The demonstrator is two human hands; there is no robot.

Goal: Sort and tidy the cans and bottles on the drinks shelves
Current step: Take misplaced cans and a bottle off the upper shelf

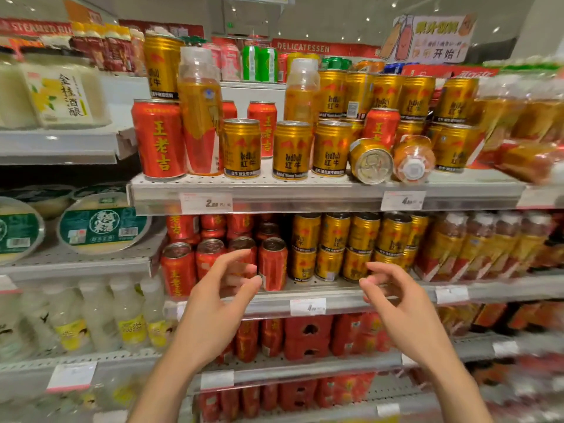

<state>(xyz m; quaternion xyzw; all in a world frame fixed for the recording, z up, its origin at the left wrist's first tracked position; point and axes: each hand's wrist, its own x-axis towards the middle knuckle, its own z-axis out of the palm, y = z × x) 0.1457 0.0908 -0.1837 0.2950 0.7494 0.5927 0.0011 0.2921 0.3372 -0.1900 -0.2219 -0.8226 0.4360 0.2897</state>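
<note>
Cans and bottles fill the top shelf (305, 190), mostly upright, but one gold can (370, 160) lies on its side, lid end facing the camera, right of centre. Just beside it, a bottle (413, 158) lies the same way, cap forward. Lower down, left hand (213, 303) and right hand (396, 300) hover, fingers loosely curled, holding nothing.

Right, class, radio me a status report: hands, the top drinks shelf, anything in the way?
Left hand and right hand open, holding nothing. Top shelf: gold can and bottle lying on their sides; red cans mixed in. Nothing blocking.
</note>
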